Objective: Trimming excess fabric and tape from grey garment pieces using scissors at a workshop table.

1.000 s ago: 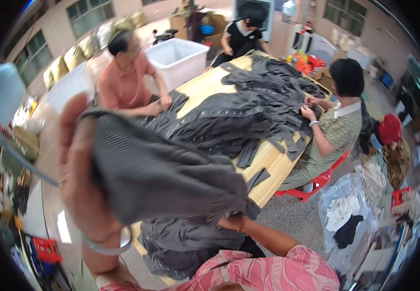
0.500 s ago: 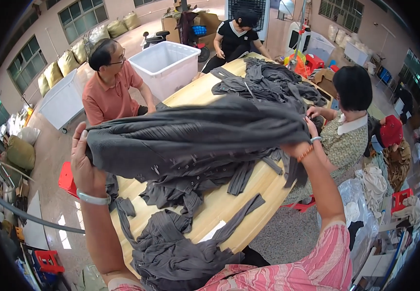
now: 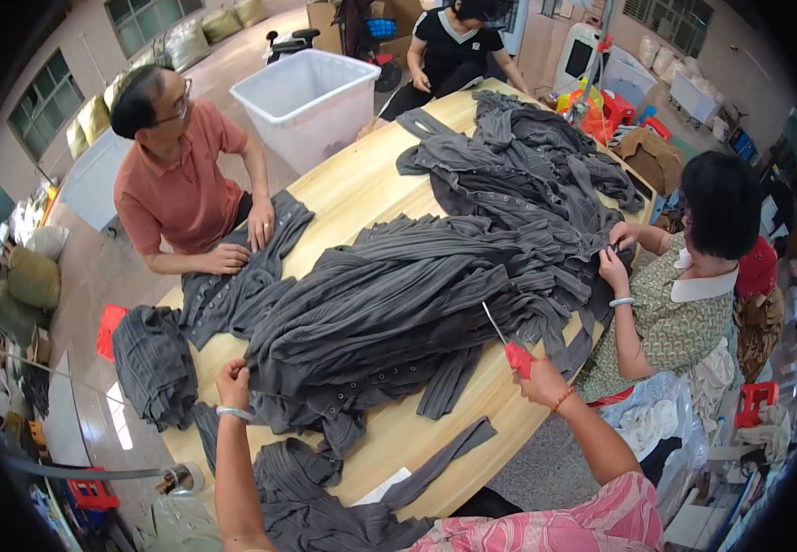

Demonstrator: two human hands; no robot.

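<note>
A long heap of dark grey ribbed garments [image 3: 389, 285] lies across the middle of the wooden table. At its near left edge is my left hand [image 3: 233, 385], fingers closed in a pinch on the grey garment's edge. My right hand [image 3: 544, 385], near the table's right side, is closed round red-handled scissors [image 3: 518, 359]; their thin metal blade points up and left over the cloth. Another grey garment [image 3: 316, 501] with a loose strap lies close in front of me, between my forearms.
A person in an orange shirt [image 3: 182, 193] handles a grey garment at the left. Someone in a patterned top [image 3: 675, 304] works on cloth at the right; a person in black [image 3: 454, 55] sits beyond. A folded grey stack [image 3: 155, 368] stands left, a white bin [image 3: 306, 106] behind.
The grey garment that was held stretched up between both hands now lies on the heap. Both my hands have come down, and the scissors now show in my right hand.
</note>
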